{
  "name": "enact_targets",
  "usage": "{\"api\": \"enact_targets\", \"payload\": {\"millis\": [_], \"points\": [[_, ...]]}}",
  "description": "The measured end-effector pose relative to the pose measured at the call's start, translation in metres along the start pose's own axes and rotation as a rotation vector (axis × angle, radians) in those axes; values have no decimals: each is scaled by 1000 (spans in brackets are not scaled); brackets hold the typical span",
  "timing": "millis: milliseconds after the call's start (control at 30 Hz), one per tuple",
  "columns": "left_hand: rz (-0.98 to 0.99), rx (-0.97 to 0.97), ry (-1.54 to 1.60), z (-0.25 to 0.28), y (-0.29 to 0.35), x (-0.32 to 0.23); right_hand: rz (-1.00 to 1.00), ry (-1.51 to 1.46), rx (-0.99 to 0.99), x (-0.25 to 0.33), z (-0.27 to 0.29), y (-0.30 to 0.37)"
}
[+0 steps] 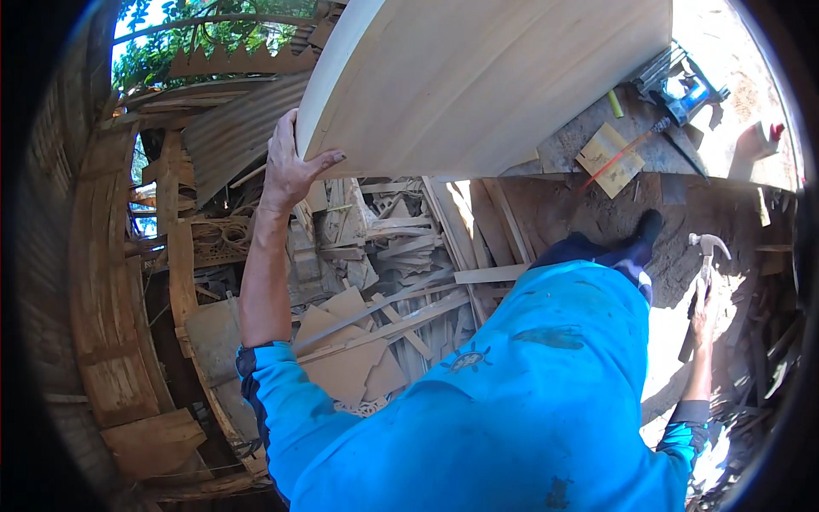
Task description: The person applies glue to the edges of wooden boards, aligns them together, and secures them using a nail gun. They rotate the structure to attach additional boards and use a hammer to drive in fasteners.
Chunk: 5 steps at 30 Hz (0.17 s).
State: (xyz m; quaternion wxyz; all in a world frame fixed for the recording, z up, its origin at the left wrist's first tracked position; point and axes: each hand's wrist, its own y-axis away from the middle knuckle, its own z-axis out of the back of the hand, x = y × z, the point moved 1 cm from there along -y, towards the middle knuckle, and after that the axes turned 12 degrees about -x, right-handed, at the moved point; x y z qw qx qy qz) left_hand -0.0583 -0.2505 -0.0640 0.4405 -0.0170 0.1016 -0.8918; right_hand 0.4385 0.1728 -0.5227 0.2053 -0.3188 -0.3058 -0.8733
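Observation:
A large pale wooden panel [503,85] with a thick, curved edge fills the top middle. My left hand [288,166] is closed on its near left corner, the thumb against the front face and the fingers round the edge. Low on the right, well apart from the panel, my right hand [703,311] grips a claw hammer [710,247] by its handle. The hammer's metal head points up, above the sunlit ground.
At the right, a workbench [559,145] carries a blue-and-black power tool [687,98] and a tan square sheet [610,162]. Scrap wood [409,239] lies piled below the panel. Wooden boards [115,299] stand along the left. My feet are on the dirt floor.

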Motion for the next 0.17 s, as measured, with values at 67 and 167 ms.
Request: {"api": "enact_targets", "payload": {"millis": [67, 167], "points": [[16, -14, -6, 0, -4, -2, -75, -39, -133, -19, 9, -13], [-62, -64, -101, 5, -2, -5, -115, -66, -345, -63, 53, -42]]}}
